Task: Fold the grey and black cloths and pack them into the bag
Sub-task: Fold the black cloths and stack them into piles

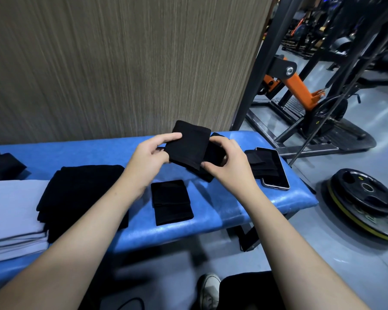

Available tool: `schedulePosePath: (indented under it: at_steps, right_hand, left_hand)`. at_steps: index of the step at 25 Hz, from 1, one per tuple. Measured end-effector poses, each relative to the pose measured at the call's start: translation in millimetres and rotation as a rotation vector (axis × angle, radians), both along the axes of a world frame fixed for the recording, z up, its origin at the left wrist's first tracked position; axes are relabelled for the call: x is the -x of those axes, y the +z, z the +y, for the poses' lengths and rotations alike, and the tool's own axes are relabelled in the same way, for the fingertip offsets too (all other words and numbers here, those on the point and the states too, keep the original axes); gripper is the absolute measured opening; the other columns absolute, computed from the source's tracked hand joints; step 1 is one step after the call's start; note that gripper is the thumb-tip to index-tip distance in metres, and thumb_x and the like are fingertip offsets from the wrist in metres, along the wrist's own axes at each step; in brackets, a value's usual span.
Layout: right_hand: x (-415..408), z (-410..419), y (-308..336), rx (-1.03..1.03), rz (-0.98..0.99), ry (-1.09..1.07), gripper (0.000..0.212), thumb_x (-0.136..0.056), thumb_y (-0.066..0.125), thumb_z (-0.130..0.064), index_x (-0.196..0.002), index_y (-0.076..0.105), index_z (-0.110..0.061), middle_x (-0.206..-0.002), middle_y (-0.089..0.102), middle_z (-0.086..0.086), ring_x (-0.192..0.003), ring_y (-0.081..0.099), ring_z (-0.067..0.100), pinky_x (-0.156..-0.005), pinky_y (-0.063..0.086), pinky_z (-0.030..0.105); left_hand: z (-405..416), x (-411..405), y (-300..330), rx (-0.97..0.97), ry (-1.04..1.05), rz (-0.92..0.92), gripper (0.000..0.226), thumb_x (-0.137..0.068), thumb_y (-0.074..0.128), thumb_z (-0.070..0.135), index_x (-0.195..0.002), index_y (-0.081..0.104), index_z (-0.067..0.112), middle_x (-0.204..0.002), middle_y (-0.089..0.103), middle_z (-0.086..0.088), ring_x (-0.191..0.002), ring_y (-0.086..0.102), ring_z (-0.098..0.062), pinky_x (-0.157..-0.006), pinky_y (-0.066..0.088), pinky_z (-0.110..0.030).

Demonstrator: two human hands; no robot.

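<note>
Cloth (189, 145), black, small and part-folded, hangs above the blue desk (233, 204), pinched at its edges by left hand (150, 156) and right hand (227, 162); it looks light, limp, best held at corners.

black cloth (189, 145): folded, held up | folded black cloth (171, 202): flat on bench

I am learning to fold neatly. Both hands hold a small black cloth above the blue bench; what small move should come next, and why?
Probably lay the black cloth beside the folded black piece on the blue bench. The left hand and right hand each keep a grip on it, it already looks folded compact, and no bag is clearly in view.
</note>
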State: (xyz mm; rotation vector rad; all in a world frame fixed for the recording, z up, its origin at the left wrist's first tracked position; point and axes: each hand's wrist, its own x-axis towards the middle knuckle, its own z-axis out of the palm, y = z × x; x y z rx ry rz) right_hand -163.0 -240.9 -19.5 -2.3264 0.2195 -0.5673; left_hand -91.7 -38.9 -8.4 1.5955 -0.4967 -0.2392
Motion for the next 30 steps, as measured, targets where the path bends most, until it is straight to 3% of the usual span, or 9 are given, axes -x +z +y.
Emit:
schedulePosePath:
  at_steps: [3, 5, 10, 15, 18, 21, 25, 27, 30]
  right_hand:
    - [0.5, 3.2, -0.1, -0.01, -0.016, 0.009, 0.053, -0.078, 0.078, -0.024, -0.123, 0.056, -0.04, -0.109, 0.055, -0.012, -0.091, 0.052, -0.001, -0.077, 0.042, 0.018]
    - [0.4, 8.1, 1.0, -0.04, -0.081, 0.069, 0.054, -0.077, 0.079, -0.018, -0.124, 0.058, -0.035, -0.112, 0.058, -0.007, -0.089, 0.054, 0.0, -0.077, 0.04, 0.012]
    - [-2.2, 21.8, 0.1, -0.103, -0.182, 0.181, 0.055, -0.078, 0.078, -0.006, -0.127, 0.06, -0.022, -0.111, 0.059, 0.006, -0.085, 0.059, 0.014, -0.073, 0.044, 0.012]
    - [-2.8, 33.9, -0.8, -0.026, -0.179, 0.2, 0.056, -0.078, 0.08, -0.011, -0.129, 0.06, -0.019, -0.104, 0.055, 0.002, -0.087, 0.052, -0.004, -0.079, 0.039, 0.008]
    - [-2.3, 37.3, 0.4, -0.037, -0.136, 0.227, 0.063, -0.075, 0.085, -0.013, -0.131, 0.058, -0.023, -0.104, 0.052, -0.002, -0.074, 0.054, 0.003, -0.073, 0.041, 0.01]
    - [-3.2, 34.0, 0.0, -0.09, -0.103, 0.2, 0.065, -0.074, 0.086, -0.019, -0.131, 0.056, -0.026, -0.109, 0.056, -0.005, -0.067, 0.053, 0.006, -0.07, 0.046, 0.016]
    - [-2.5, 26.0, 0.3, -0.328, -0.041, 0.137, 0.044, -0.085, 0.077, -0.015, -0.124, 0.058, -0.022, -0.094, 0.058, -0.005, -0.06, 0.054, 0.014, -0.061, 0.052, 0.03]
    - [-3.3, 24.1, 0.7, -0.502, -0.004, 0.135, 0.037, -0.091, 0.071, -0.012, -0.125, 0.056, -0.016, -0.089, 0.057, 0.0, -0.06, 0.055, 0.016, -0.053, 0.046, 0.024]
    - [-4.1, 24.1, 1.3, -0.663, 0.08, 0.171, 0.029, -0.095, 0.068, -0.018, -0.122, 0.059, -0.012, -0.088, 0.059, 0.002, -0.066, 0.055, 0.013, -0.055, 0.042, 0.017]
  left_hand:
    - [1.4, 1.1, 1.8, 0.011, 0.029, 0.034, 0.043, -0.081, 0.052, 0.02, -0.119, 0.071, 0.025, -0.114, 0.071, -0.01, -0.107, 0.064, -0.018, -0.099, 0.047, -0.037]
    - [-1.2, 2.5, -1.6, -0.055, 0.03, 0.0, 0.03, -0.092, 0.06, 0.031, -0.12, 0.07, 0.028, -0.12, 0.069, 0.001, -0.114, 0.061, -0.008, -0.103, 0.046, -0.034]
    - [-12.2, 13.0, -3.4, -0.117, -0.134, -0.004, 0.041, -0.085, 0.065, 0.059, -0.114, 0.069, 0.031, -0.114, 0.071, 0.013, -0.112, 0.062, 0.0, -0.102, 0.043, -0.027]
    - [-16.6, 20.1, -1.1, -0.114, -0.113, -0.004, 0.019, -0.09, 0.067, 0.041, -0.101, 0.075, 0.029, -0.103, 0.075, 0.002, -0.1, 0.07, -0.014, -0.092, 0.052, -0.033]
    - [-15.8, 19.1, 0.5, -0.07, 0.024, 0.013, 0.016, -0.095, 0.061, 0.018, -0.093, 0.076, 0.023, -0.088, 0.077, -0.001, -0.083, 0.071, -0.013, -0.078, 0.054, -0.028]
    - [-11.7, 14.2, 1.0, 0.026, 0.081, 0.05, 0.018, -0.096, 0.059, 0.01, -0.104, 0.074, 0.016, -0.094, 0.076, 0.001, -0.09, 0.07, -0.01, -0.084, 0.053, -0.025]
    - [-7.1, 8.4, 2.2, 0.178, 0.068, 0.173, 0.018, -0.098, 0.055, 0.006, -0.111, 0.068, 0.009, -0.099, 0.075, -0.005, -0.089, 0.069, -0.013, -0.081, 0.053, -0.026]
    - [-6.5, 8.6, 3.7, 0.201, 0.043, 0.204, 0.017, -0.099, 0.054, 0.007, -0.112, 0.066, 0.009, -0.1, 0.075, -0.007, -0.088, 0.07, -0.015, -0.079, 0.054, -0.027]
    - [-6.4, 9.6, 3.6, 0.226, 0.015, 0.22, 0.018, -0.099, 0.054, 0.009, -0.113, 0.065, 0.01, -0.101, 0.075, -0.008, -0.09, 0.07, -0.016, -0.081, 0.054, -0.028]
